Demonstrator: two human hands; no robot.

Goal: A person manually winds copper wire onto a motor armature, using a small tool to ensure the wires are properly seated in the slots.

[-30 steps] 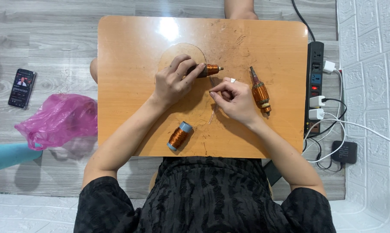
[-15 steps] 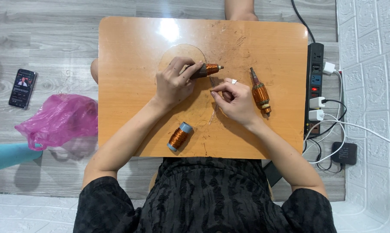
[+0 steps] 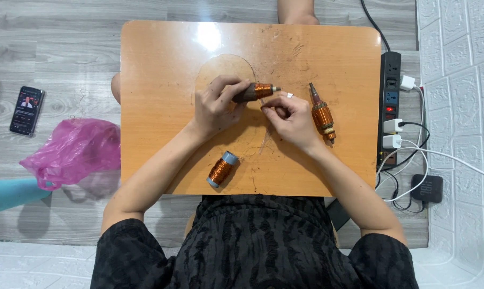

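My left hand grips a small motor rotor wound with copper wire, held level just above the orange wooden table. My right hand is beside it, fingertips pinched together close under the rotor's shaft end, apparently on a thin wire that is too fine to see clearly. A second copper-wound rotor lies on the table just right of my right hand. A spool of copper wire with blue ends lies near the table's front edge, below my left wrist.
A black power strip with white plugs and cables runs along the table's right edge. On the grey floor at left lie a phone, a pink plastic bag and a teal cylinder. Someone's leg shows beyond the far edge.
Both hands stay nearly in place; my right hand's fingertips have shifted slightly closer to the rotor held in my left hand.
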